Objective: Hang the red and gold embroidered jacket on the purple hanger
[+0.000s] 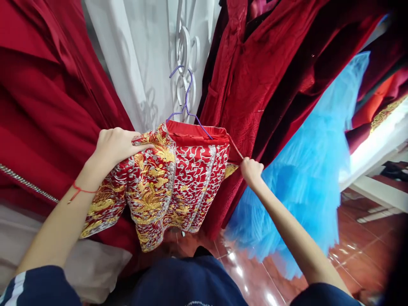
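Note:
A red garment with gold and silver embroidery [178, 182] hangs on a purple wire hanger [186, 106]. The hanger's hook is caught on a white ornamental grille [185, 51]. My left hand [116, 144] grips the garment's upper left edge, with a red string around its wrist. My right hand [251, 170] pinches a thin red strap [235, 148] at the garment's upper right corner.
Dark red garments [41, 106] hang at the left and more red ones [255, 76] at the right. A blue tulle dress [306, 170] hangs at the right. A white curtain [134, 55] is behind. Below is a glossy red tile floor [360, 250].

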Tool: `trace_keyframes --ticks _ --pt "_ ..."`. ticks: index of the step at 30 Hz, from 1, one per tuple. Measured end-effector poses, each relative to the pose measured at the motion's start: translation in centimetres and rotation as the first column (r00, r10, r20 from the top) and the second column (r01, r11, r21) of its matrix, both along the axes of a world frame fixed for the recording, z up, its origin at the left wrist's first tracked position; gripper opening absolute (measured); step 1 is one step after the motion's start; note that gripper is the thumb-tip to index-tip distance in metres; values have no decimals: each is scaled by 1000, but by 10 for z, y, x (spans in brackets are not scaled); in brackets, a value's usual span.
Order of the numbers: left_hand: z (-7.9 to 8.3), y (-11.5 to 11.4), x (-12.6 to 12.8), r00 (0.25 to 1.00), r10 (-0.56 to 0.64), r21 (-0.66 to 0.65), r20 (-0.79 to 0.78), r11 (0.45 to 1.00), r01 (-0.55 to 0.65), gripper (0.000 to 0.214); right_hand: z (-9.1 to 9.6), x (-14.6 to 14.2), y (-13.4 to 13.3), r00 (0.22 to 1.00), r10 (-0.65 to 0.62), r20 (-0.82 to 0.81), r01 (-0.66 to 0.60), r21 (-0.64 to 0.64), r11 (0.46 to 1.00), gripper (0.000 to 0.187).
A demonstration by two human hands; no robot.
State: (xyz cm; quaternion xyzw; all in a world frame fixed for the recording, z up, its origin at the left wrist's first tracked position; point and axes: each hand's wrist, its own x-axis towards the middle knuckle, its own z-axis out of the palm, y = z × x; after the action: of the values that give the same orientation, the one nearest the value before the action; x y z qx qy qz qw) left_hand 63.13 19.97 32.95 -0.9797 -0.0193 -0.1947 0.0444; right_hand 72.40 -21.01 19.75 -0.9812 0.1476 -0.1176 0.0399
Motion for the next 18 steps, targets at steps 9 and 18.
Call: trace_keyframes --ticks 9,18 --pt "1 -13 -9 999 15 -10 -49 1000 -16 95 -5 -26 -95 911 356 209 -303 -247 920 39" --pt "-8 -31 -16 997 57 -40 -43 997 -58 96 37 -21 -144 891 335 306 -304 -144 942 40"
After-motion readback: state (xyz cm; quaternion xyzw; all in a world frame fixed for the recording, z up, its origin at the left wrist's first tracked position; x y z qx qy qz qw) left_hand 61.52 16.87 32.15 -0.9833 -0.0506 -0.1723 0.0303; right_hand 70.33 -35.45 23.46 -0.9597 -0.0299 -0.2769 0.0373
